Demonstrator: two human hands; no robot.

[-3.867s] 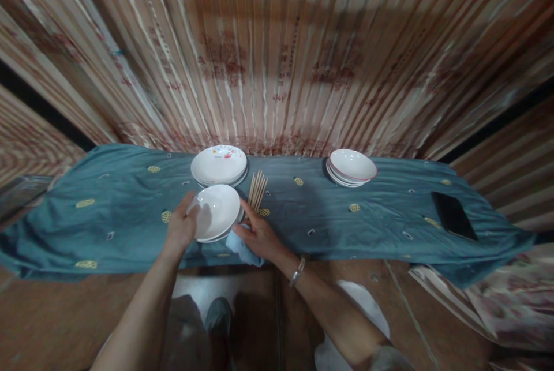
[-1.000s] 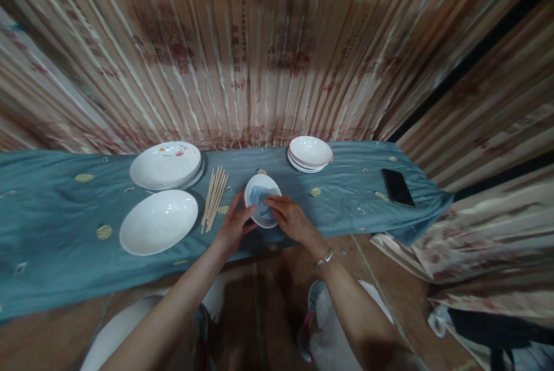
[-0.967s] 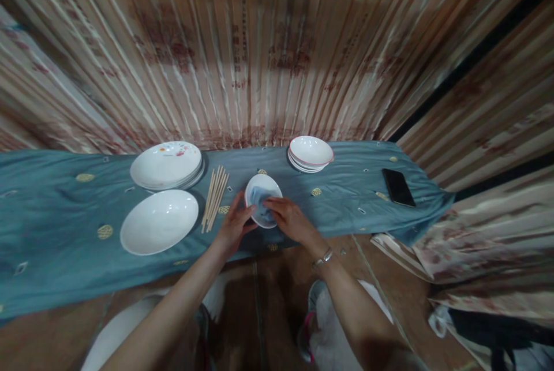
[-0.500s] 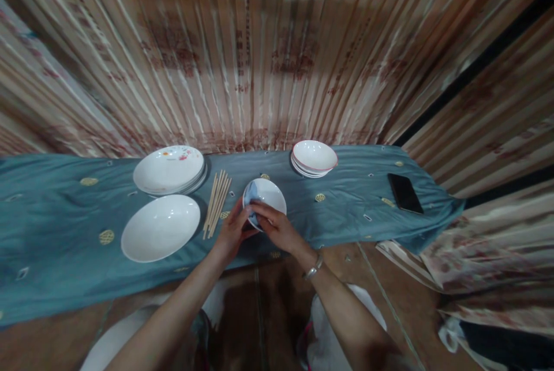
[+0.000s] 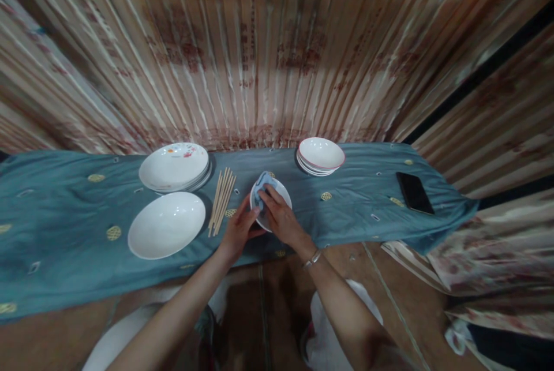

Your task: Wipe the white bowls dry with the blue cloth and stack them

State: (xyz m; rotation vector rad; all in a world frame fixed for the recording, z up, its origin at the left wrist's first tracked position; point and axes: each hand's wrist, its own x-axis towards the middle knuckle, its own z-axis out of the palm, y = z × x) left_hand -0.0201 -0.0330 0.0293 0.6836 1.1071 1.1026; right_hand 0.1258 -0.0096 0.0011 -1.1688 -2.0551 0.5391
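A small white bowl (image 5: 283, 191) is tilted above the near edge of the cloth-covered table. My left hand (image 5: 239, 227) grips it by its left side, thumb at the rim. Inside and over the far left rim lies a light blue cloth (image 5: 261, 182), pressed there by the fingers of my right hand (image 5: 279, 215). Just left of the hands is a loose bundle of wooden chopsticks (image 5: 222, 201). The lower part of the bowl is hidden behind my hands.
At left stand a stack of floral plates (image 5: 171, 168) and a large white bowl (image 5: 167, 227). Red-rimmed stacked bowls (image 5: 321, 154) are at the back, right of centre. A black phone (image 5: 414, 193) lies on the blue-green tablecloth (image 5: 355, 221) at right. A curtain (image 5: 277, 71) hangs behind.
My right hand has moved the blue cloth up to the bowl's far left rim, where it now bunches over the edge. The view has shifted slightly.
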